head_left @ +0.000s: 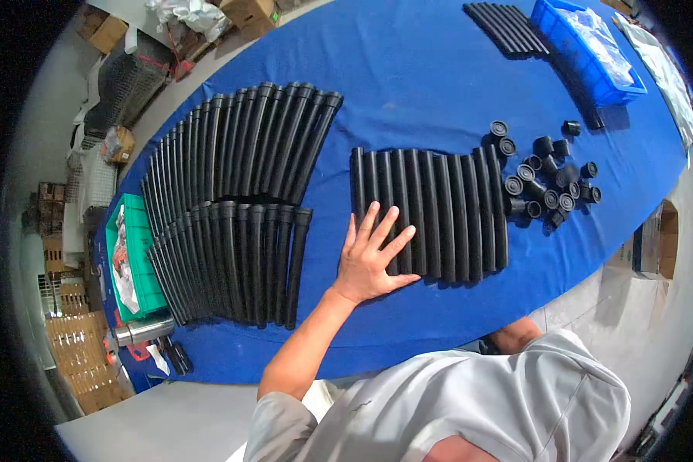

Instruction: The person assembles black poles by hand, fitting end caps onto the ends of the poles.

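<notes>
My left hand (371, 262) lies palm down with its fingers spread, touching the left tubes of a row of black tubes (427, 215). These tubes lie side by side, without caps on their ends. My right hand is hidden; only a bit of the right arm (516, 335) shows at the table's near edge. To the right of the row are scattered several round black caps (550, 199), some upright and some on their sides. Two fanned rows of black tubes with wider capped ends lie on the left, an upper row (239, 146) and a lower row (242, 262).
A blue cloth (393, 69) covers the table. At the far right stands a blue crate (593, 58) holding clear plastic, beside more black tubes (506, 29). Along the left edge are a green bin (140, 254) and a shiny metal cylinder (145, 331).
</notes>
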Demonstrator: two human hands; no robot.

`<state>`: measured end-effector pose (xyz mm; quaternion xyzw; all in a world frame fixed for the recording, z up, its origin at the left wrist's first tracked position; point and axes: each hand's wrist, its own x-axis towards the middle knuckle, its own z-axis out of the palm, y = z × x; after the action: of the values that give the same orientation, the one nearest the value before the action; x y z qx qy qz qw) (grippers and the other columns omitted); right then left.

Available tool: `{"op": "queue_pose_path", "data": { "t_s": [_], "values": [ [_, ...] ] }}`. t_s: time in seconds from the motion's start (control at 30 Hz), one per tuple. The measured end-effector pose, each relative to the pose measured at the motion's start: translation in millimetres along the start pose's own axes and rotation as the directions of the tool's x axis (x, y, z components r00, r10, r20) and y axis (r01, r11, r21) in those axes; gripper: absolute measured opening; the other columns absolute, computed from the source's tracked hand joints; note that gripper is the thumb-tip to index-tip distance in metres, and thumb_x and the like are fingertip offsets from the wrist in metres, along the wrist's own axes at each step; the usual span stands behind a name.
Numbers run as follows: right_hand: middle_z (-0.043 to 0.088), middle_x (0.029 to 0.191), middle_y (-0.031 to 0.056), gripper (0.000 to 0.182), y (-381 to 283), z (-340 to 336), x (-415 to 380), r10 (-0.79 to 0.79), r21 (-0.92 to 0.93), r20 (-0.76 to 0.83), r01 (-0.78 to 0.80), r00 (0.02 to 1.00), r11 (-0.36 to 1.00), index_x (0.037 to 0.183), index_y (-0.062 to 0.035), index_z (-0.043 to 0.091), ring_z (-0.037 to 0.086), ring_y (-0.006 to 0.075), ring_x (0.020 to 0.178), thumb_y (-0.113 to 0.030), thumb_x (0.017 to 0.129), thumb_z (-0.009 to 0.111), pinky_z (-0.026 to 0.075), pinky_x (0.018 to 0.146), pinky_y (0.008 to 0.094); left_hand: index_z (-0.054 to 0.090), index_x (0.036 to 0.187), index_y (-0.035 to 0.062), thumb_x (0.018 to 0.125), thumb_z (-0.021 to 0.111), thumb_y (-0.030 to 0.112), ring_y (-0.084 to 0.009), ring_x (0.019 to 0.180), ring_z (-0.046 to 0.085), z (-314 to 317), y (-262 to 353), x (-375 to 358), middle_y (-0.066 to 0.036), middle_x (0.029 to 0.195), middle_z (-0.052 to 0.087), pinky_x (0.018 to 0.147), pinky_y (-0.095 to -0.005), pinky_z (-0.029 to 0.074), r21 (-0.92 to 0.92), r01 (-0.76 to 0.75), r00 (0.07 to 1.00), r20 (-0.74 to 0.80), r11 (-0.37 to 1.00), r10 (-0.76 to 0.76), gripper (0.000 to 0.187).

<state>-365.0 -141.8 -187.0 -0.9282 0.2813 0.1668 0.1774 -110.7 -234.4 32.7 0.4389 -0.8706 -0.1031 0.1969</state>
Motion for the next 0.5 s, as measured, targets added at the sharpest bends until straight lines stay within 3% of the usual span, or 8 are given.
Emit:
{"op": "queue_pose_path", "data": {
  "t_s": [0.33,0.5],
  "values": [
    [0.069,0.116,0.0248,0.033,-13,-22,-49,0.002,0.045,-0.085,0.002,0.996,0.999,0.115,-0.0005,0.066,0.063,0.0411,0.114,-0.025,0.094,0.059,0.050,0.097,0.0516,0.065,0.140,0.0255,0.067,0.084,0.064,-0.0414,0.150,0.035,4,5,-2,-0.011,0.158,0.046,0.115,-0.0660,0.034,0.102,0.000,0.999,-0.051,0.995,0.005,0.085],
    [0.069,0.117,0.0249,0.034,-41,-75,-115,-0.032,0.297,-0.153,0.077,0.988,0.952,0.116,-0.0005,0.066,0.063,0.0414,0.115,-0.026,0.094,0.059,0.049,0.098,0.0520,0.064,0.140,0.0256,0.068,0.082,0.065,-0.0410,0.149,0.036,5,7,-1,-0.009,0.159,0.046,0.117,-0.0615,0.034,0.131,0.000,0.998,-0.058,0.991,0.008,0.085]
  ]
}}
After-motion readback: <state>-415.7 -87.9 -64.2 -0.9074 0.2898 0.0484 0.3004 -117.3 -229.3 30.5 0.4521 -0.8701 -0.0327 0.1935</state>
